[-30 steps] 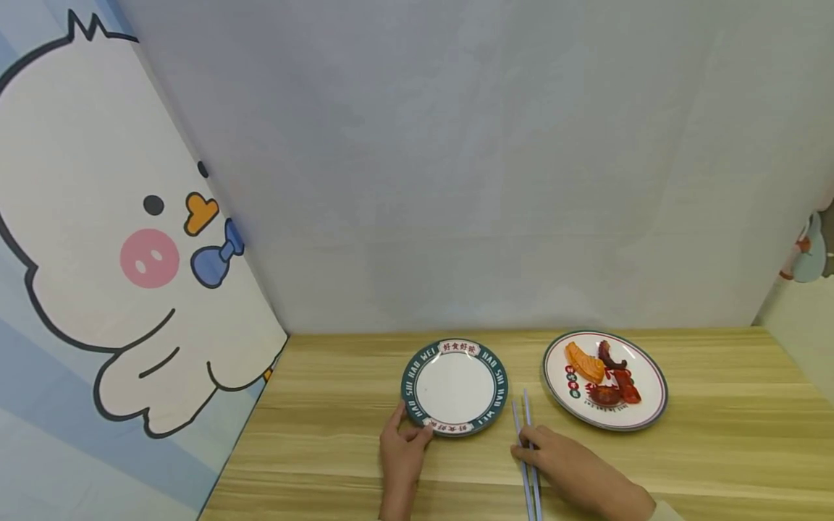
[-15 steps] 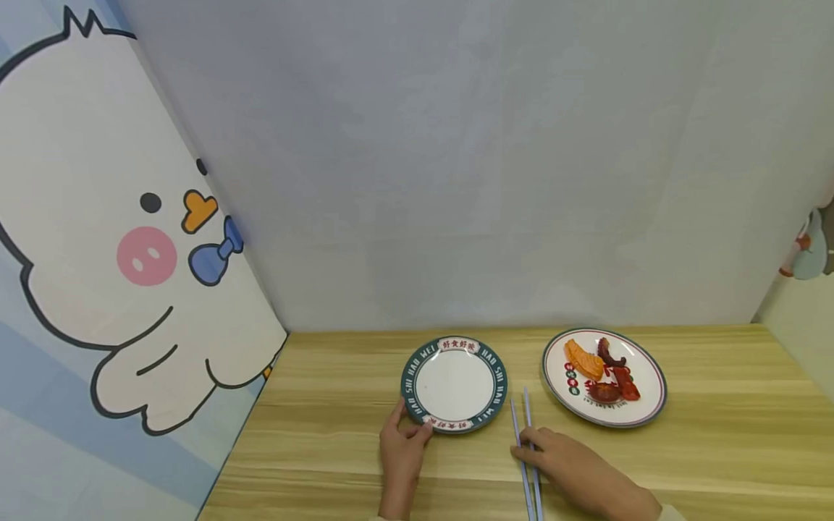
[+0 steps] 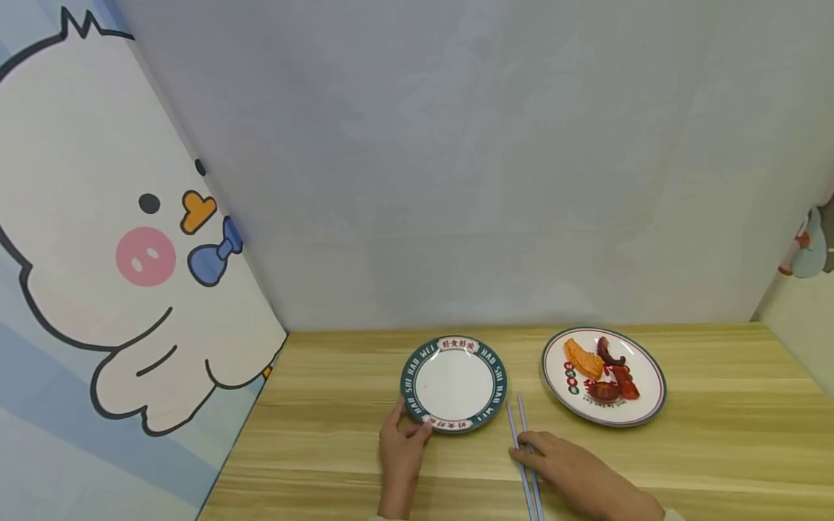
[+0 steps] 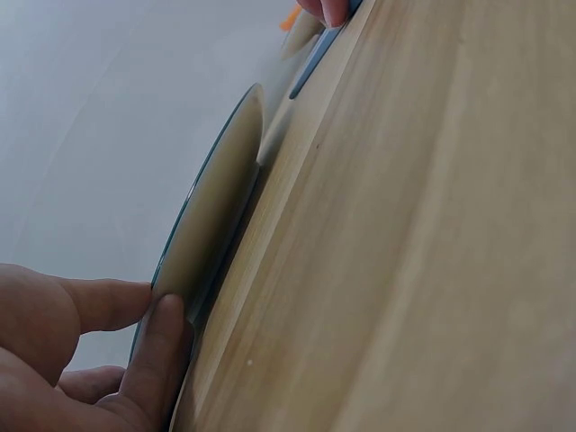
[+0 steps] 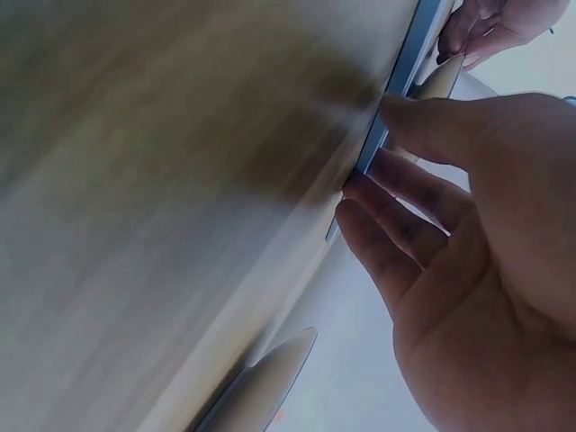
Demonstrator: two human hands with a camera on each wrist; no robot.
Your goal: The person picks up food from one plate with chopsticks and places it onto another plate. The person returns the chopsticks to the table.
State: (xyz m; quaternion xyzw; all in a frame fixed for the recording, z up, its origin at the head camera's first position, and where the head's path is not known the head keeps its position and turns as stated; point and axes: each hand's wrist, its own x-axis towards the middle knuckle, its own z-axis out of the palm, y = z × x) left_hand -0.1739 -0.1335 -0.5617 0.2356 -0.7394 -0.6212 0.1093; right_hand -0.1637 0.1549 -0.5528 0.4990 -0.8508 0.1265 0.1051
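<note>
My left hand [image 3: 402, 449] pinches the near-left rim of a white plate [image 3: 455, 385] with a green lettered border. In the left wrist view, thumb and fingers [image 4: 159, 351] lie on both sides of the plate's edge [image 4: 211, 207]. To the right of it, my right hand [image 3: 573, 467] holds a pair of pale purple chopsticks [image 3: 523, 474] between thumb and fingers, their tips pointing away from me. The right wrist view has the chopsticks [image 5: 407, 54] close along the tabletop, with the thumb [image 5: 423, 126] on one side and fingertips on the other.
At the back right stands a second plate [image 3: 641, 405], bearing an orange piece [image 3: 583, 359], a dark curled piece [image 3: 610, 354] and red-brown pieces [image 3: 604, 391]. A grey cloth wall [image 3: 495, 181] closes off the wooden table's [image 3: 313, 434] back edge; a cartoon-printed panel [image 3: 78, 188] flanks it left.
The chopstick tips have shifted slightly left and toward me, with the right hand's fingers moving a little. My left hand and both plates have stayed in place.
</note>
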